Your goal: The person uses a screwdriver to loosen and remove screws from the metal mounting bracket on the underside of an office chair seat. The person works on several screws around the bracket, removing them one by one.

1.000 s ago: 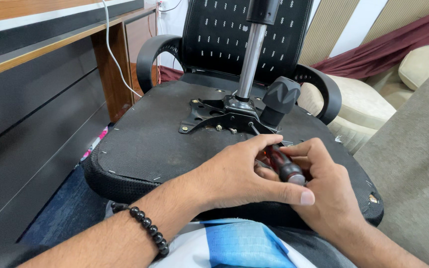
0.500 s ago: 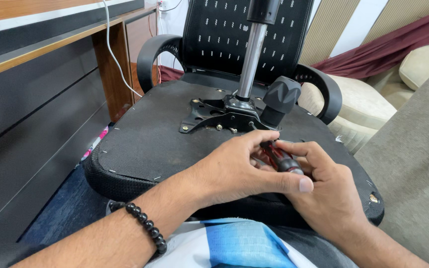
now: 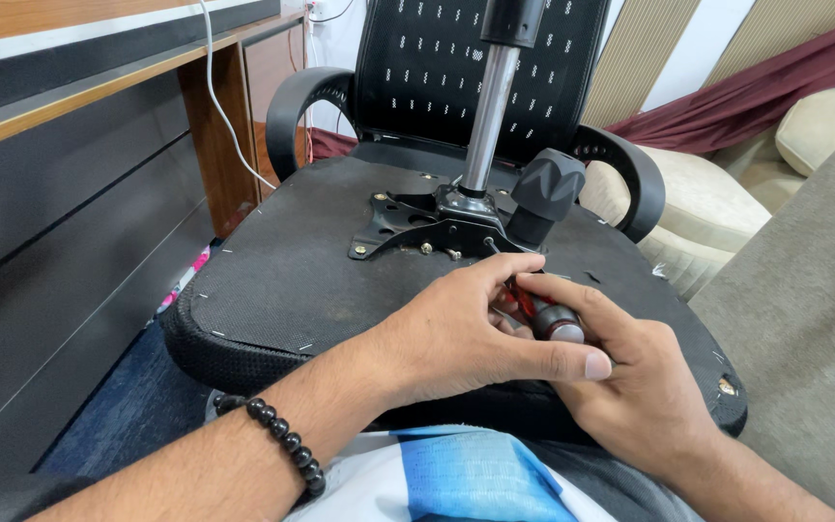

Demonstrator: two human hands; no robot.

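your left hand (image 3: 456,338) and right hand (image 3: 630,372) are both closed around the screwdriver (image 3: 545,314), fingers wrapped on its red and black handle, left thumb stretched across under the butt end. the tool lies low over the near right part of the upturned seat underside (image 3: 292,280), its thin shaft angled up toward the near edge of the black metal mounting plate (image 3: 417,227). the tip itself is too small to place on a particular screw, so check it before you turn.

the risk here looks like the angle: the shaft runs shallow to the plate, and a tilted tip may ride out of the screw head and chew it, or skid across the fabric. the big black knob (image 3: 545,188) stands just beside the shaft's line, so a slip could drive your knuckles into it or into the plate's edge. the chair rests against your lap with the chrome column (image 3: 485,106) sticking up; a hard push could rock the whole seat away toward the desk (image 3: 70,145) side.
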